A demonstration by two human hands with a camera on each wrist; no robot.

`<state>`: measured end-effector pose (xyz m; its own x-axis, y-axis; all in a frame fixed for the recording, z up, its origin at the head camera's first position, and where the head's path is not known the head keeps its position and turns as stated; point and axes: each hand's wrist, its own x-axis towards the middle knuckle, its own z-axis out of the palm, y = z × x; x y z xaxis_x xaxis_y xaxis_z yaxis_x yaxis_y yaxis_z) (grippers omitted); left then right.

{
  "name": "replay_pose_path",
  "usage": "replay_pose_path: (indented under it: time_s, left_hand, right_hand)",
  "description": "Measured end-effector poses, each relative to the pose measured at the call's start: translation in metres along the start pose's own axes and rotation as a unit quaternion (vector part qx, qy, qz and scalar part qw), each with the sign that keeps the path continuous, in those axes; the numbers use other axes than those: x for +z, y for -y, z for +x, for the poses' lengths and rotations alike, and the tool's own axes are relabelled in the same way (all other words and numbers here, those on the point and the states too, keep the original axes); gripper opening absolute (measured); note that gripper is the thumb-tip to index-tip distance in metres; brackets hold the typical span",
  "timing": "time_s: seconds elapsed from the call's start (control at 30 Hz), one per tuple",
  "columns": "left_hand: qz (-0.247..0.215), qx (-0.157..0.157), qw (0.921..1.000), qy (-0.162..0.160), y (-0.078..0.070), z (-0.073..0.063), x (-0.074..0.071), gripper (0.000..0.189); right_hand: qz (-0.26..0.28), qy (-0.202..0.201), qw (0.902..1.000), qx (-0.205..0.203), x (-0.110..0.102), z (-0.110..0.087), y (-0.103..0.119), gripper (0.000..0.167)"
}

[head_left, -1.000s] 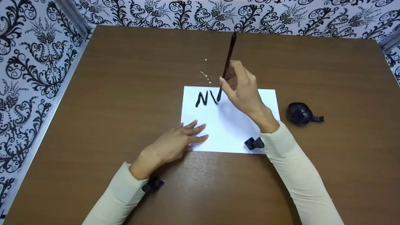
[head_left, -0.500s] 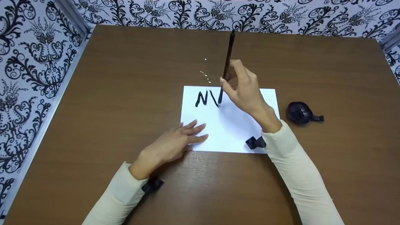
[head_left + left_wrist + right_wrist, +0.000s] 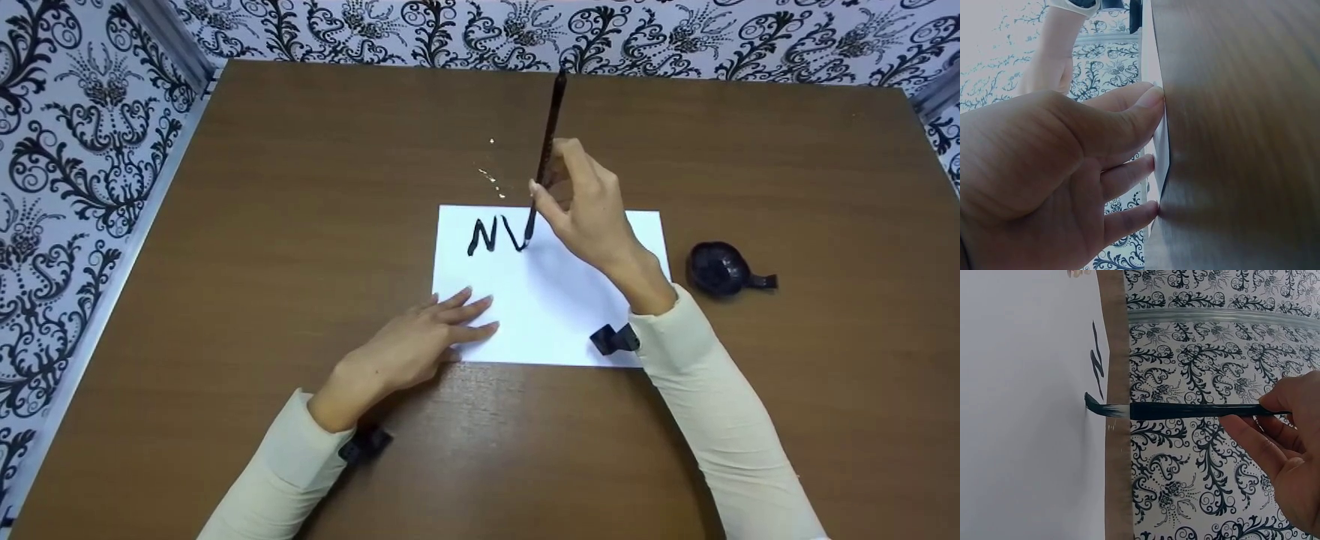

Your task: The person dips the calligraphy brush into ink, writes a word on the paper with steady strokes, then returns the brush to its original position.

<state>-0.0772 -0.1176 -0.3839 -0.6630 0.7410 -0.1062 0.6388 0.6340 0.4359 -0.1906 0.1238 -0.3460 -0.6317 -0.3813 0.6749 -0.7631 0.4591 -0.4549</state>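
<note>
My right hand (image 3: 592, 210) pinches a dark-handled paintbrush (image 3: 551, 124) between thumb and fingers, holding it nearly upright. In the right wrist view the ink-black bristles (image 3: 1098, 405) bend where the tip meets a white sheet of paper (image 3: 570, 322). Black strokes (image 3: 484, 236) near the sheet's top edge form an N shape and a slanted line, with the brush tip at that line's lower end. My left hand (image 3: 409, 345) rests on the paper's lower left corner, fingers spread and fairly straight. The left wrist view shows its fingertips (image 3: 1151, 97) touching the sheet.
A small dark round dish (image 3: 718, 270) with a short handle stands right of the paper. Pale specks (image 3: 491, 180) lie on the brown table (image 3: 322, 150) above the sheet. Black-and-white patterned surfaces (image 3: 97, 97) border the table at the left and far side.
The brush tip has moved down slightly, then a little back up, near the lower end of the slanted stroke. My left hand stays in place on the paper.
</note>
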Motion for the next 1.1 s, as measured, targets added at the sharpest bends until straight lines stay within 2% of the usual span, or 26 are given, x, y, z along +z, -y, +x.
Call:
replay_pose_path:
  time_s: [0.5,0.7,1.1]
  left_hand:
    - [0.006,0.013,0.9999,-0.008,0.001,0.0,0.0,0.057]
    - [0.006,0.014,0.9999,-0.008,0.001,-0.001,0.001,0.056]
    - [0.008,0.016,0.9998,-0.011,0.002,-0.001,0.001,0.057]
  right_hand:
    - [-0.005,-0.012,0.9999,-0.004,0.002,0.0,-0.008,0.027]
    - [0.009,-0.023,0.9997,0.002,0.004,-0.001,-0.01,0.027]
    - [0.01,-0.041,0.999,-0.014,0.005,-0.002,-0.015,0.026]
